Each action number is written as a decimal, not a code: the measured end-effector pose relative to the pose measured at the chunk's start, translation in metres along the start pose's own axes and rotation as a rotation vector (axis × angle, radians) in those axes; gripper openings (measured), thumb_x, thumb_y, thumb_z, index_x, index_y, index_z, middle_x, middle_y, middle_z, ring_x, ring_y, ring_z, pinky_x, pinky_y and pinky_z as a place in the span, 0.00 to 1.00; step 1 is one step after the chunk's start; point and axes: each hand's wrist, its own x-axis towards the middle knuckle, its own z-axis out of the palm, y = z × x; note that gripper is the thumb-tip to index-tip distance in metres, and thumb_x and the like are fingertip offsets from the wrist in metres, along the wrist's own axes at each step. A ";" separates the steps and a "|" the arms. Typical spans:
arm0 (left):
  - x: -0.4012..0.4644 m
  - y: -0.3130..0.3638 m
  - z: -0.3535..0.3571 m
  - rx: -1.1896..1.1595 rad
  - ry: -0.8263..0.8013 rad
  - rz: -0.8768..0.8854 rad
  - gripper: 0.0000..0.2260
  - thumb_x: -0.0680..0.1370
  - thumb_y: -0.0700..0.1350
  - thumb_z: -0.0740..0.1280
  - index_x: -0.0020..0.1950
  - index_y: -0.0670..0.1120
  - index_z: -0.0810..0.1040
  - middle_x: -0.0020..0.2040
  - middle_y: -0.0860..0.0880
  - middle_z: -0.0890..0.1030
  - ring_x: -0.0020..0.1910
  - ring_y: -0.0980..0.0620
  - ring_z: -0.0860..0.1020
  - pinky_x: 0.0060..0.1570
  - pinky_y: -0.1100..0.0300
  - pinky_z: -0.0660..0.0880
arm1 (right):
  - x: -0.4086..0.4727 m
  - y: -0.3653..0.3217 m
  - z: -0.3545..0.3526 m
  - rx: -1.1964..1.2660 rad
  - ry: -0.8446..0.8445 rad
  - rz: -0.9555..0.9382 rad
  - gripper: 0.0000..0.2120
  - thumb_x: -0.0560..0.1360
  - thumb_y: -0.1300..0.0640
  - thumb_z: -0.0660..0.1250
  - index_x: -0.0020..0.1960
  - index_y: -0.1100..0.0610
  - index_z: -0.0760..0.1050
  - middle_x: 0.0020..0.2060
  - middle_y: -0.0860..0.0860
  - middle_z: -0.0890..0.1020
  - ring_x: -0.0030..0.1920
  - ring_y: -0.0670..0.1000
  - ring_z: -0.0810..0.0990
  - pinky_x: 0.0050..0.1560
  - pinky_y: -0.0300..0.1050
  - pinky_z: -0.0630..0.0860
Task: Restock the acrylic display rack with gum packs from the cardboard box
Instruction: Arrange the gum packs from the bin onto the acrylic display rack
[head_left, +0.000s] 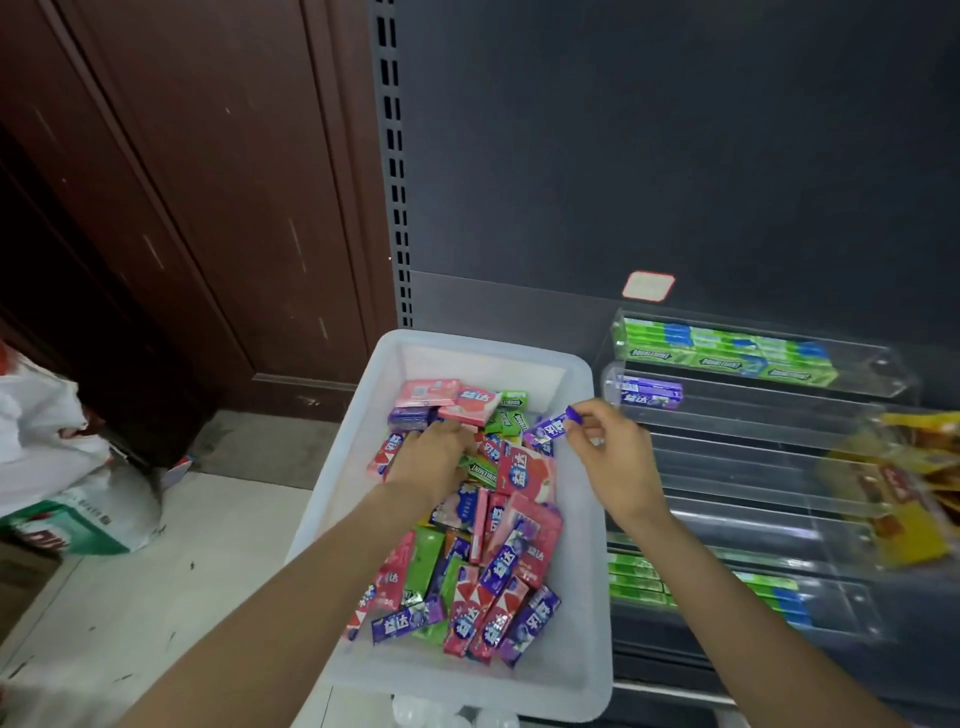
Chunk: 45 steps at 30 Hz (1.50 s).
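A white plastic bin holds several loose gum packs in pink, purple and green. My left hand reaches down into the pile near the bin's far end; its fingertips are hidden among the packs. My right hand pinches one end of a purple gum pack above the bin's right side. To the right stands the tiered acrylic display rack. Its top tier holds green gum packs, the second tier one purple pack, the middle tiers look bare, and a low tier holds more green packs.
The rack sits on a dark metal shelf unit with a slotted upright. Yellow snack bags lie at the rack's right end. A brown wooden door and white bags on the floor are to the left.
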 end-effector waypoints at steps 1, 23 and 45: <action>0.001 -0.001 0.000 0.021 -0.001 -0.006 0.14 0.76 0.42 0.67 0.61 0.50 0.76 0.62 0.50 0.73 0.62 0.49 0.71 0.63 0.53 0.67 | 0.000 0.000 0.000 -0.005 -0.006 -0.004 0.05 0.77 0.62 0.65 0.51 0.60 0.77 0.42 0.48 0.80 0.43 0.44 0.77 0.40 0.20 0.68; -0.009 0.073 -0.069 -0.927 0.313 -0.018 0.12 0.73 0.37 0.71 0.43 0.55 0.78 0.41 0.50 0.79 0.39 0.44 0.79 0.38 0.55 0.77 | 0.002 0.005 -0.065 0.458 0.098 0.082 0.18 0.79 0.68 0.58 0.60 0.49 0.76 0.37 0.51 0.76 0.41 0.49 0.78 0.47 0.45 0.81; 0.004 0.109 -0.071 -0.868 0.406 -0.155 0.07 0.75 0.42 0.70 0.50 0.53 0.78 0.50 0.50 0.79 0.40 0.61 0.77 0.36 0.65 0.76 | 0.065 0.036 -0.086 -0.457 -0.203 -0.277 0.11 0.76 0.60 0.67 0.57 0.54 0.80 0.53 0.51 0.81 0.53 0.51 0.79 0.54 0.49 0.77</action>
